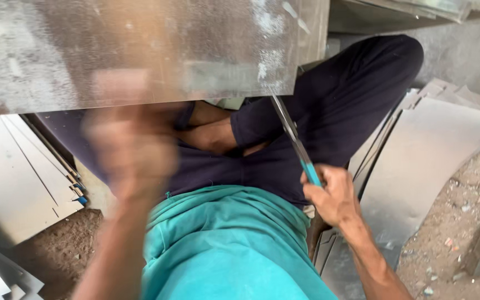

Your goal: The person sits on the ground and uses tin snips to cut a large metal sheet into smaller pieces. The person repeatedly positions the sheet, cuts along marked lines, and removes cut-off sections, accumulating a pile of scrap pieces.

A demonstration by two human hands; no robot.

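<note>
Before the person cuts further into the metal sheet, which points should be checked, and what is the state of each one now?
1. Right hand closed firmly on the snips with blue handles: ok.
2. Blades meeting the lower edge of the metal sheet: ok, the tips reach it.
3. Left hand steady on the sheet: cannot tell, it is blurred.
4. Hands protected from sharp edges: not ok, both are bare.
5. Legs away from the cutting line: not ok, the dark trousers lie directly under the snips.
6. Cutting mark on the sheet: cannot tell.
</note>
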